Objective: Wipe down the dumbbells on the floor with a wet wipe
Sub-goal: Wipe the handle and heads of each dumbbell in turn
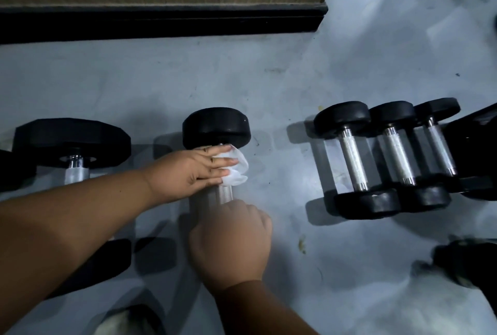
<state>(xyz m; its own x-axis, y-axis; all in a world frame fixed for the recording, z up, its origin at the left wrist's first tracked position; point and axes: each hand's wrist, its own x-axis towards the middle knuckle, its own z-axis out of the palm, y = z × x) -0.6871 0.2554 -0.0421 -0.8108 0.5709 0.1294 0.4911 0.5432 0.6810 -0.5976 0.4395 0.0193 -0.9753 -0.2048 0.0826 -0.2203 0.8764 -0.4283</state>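
Observation:
A black round-headed dumbbell (216, 127) lies on the grey floor at the centre, its knurled steel handle pointing toward me. My left hand (199, 170) lies across the far part of the handle, its straight fingers pressing a white wet wipe (238, 170) onto it just below the far head. My right hand (231, 243) grips the near end of the handle in a fist and hides the near head. A larger angular-headed dumbbell (72, 138) lies to the left, partly behind my left forearm. Three smaller dumbbells (352, 162) lie side by side to the right.
A black baseboard (161, 19) under a wood-look panel runs along the back. A black frame (478, 130) stands at the right edge beside the small dumbbells. A dark blurred object (462, 262) sits at the lower right. Bare grey floor (282, 92) lies between the dumbbell groups.

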